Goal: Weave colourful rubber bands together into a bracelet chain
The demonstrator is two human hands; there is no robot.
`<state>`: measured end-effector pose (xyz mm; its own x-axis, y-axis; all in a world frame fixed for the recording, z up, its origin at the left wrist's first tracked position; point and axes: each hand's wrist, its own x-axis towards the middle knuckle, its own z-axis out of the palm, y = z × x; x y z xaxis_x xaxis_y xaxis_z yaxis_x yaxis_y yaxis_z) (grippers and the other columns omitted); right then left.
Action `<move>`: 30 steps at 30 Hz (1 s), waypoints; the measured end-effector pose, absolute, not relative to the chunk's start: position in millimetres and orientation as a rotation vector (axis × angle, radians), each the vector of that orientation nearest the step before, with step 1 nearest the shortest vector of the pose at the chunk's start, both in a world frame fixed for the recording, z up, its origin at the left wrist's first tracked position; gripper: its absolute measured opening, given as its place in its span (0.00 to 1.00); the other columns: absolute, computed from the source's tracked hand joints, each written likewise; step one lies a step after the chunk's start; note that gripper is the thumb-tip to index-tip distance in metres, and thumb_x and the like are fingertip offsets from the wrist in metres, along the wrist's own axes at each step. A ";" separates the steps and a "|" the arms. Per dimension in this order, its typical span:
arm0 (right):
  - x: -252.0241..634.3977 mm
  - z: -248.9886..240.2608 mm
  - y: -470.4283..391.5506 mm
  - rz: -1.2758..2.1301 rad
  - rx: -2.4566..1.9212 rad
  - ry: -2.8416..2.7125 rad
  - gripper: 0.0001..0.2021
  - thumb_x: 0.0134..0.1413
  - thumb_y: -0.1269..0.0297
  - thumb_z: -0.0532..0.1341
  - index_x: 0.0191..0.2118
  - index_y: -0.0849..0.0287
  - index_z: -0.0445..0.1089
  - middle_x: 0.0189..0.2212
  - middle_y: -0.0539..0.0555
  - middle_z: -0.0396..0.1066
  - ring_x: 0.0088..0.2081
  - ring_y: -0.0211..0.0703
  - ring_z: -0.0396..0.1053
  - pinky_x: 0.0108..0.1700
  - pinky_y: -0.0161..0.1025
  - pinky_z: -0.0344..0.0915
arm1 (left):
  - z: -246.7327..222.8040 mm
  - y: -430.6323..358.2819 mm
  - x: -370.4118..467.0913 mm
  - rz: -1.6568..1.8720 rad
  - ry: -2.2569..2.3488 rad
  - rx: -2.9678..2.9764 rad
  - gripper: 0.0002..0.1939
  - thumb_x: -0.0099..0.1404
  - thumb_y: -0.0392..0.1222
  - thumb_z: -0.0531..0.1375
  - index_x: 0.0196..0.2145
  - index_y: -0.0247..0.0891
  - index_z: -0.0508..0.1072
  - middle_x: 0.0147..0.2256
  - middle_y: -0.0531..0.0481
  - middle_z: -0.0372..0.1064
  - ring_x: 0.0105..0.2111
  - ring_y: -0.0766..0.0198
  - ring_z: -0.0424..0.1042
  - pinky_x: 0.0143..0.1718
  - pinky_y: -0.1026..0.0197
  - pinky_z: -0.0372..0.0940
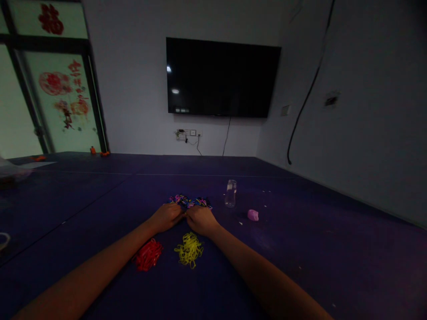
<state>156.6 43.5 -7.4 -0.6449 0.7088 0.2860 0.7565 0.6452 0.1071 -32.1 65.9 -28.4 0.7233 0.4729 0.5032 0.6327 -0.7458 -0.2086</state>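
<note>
Centrally placed on a dark purple surface (293, 253): one mixed pile of multicoloured bands (181, 199), found directly beyond the knuckles of both hands and partly covered by them. The left hand (168, 217) and right hand (200, 218) are brought together at the near edge of that pile, fingers curled inward; a small yellowish bit is glimpsed between them, but whether it is gripped, and by which hand, cannot be told. Nearer the wearer, a red pile of bands (149, 254) is set beside the left forearm, and a yellow pile of bands (189, 250) just below the right hand. Rightward, a clear bottle (230, 194) is stood upright, with a pinkish-purple object (253, 215) near it.
</note>
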 end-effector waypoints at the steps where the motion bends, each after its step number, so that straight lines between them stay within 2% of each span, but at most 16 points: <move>1: 156.6 -7.5 43.5 -0.322 -1.197 -2.644 0.13 0.60 0.66 0.50 0.39 0.62 0.71 0.39 0.61 0.74 0.42 0.47 0.71 0.41 0.38 0.63 | -28.3 65.8 -32.2 -0.598 -0.858 -2.562 0.23 0.73 0.47 0.41 0.28 0.37 0.66 0.25 0.48 0.64 0.28 0.62 0.64 0.31 0.62 0.60; 18: 158.0 -8.7 44.1 -0.344 -1.178 -2.652 0.13 0.61 0.66 0.49 0.38 0.62 0.70 0.38 0.60 0.74 0.41 0.47 0.70 0.40 0.38 0.63 | -26.3 64.5 -32.7 -0.597 -0.838 -2.594 0.19 0.73 0.45 0.43 0.28 0.37 0.66 0.26 0.49 0.64 0.29 0.62 0.64 0.31 0.62 0.58; 30: 157.3 -9.9 46.2 -0.301 -1.181 -2.655 0.13 0.60 0.65 0.50 0.40 0.62 0.70 0.40 0.61 0.73 0.43 0.47 0.70 0.43 0.38 0.63 | -26.0 64.4 -32.4 -0.581 -0.849 -2.575 0.21 0.73 0.46 0.43 0.27 0.37 0.65 0.25 0.50 0.64 0.28 0.63 0.64 0.32 0.62 0.58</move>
<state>157.3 46.2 -9.9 -0.6529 0.7035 0.2807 0.7485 0.6561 0.0965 -32.4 64.4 -26.0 0.7340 0.4743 0.4861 0.6251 -0.7517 -0.2103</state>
